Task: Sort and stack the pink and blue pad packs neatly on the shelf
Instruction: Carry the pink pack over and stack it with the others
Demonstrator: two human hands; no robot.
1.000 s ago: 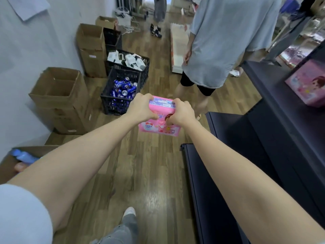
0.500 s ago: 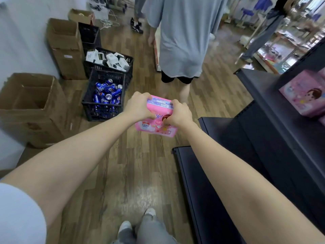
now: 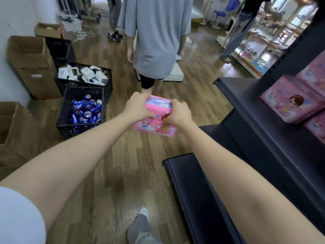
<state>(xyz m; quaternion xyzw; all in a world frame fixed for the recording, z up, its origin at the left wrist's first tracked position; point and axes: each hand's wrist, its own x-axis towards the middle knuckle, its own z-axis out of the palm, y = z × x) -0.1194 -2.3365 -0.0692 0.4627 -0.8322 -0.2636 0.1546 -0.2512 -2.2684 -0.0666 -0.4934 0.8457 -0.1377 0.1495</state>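
Note:
I hold a pink pad pack (image 3: pixel 155 127) out in front of me over the wooden floor. My left hand (image 3: pixel 139 107) grips its left end and my right hand (image 3: pixel 177 113) grips its right end, fingers curled over the top edge. The black shelf unit (image 3: pixel 260 131) stands to my right, apart from the pack. Several pink pad packs (image 3: pixel 290 101) lie stacked on an upper shelf at the far right, partly cut off by the frame edge. No blue pack shows.
A person in a grey shirt (image 3: pixel 156 36) stands close ahead, back turned. To the left sit a black crate of blue cans (image 3: pixel 84 111), a crate of white boxes (image 3: pixel 84 74) and open cardboard boxes (image 3: pixel 28 64). More people stand further back.
My view has swung right, so the boxes and crates slid left and more of the shelf and its pink packs came into view. Both hands keep the same grip on the pack.

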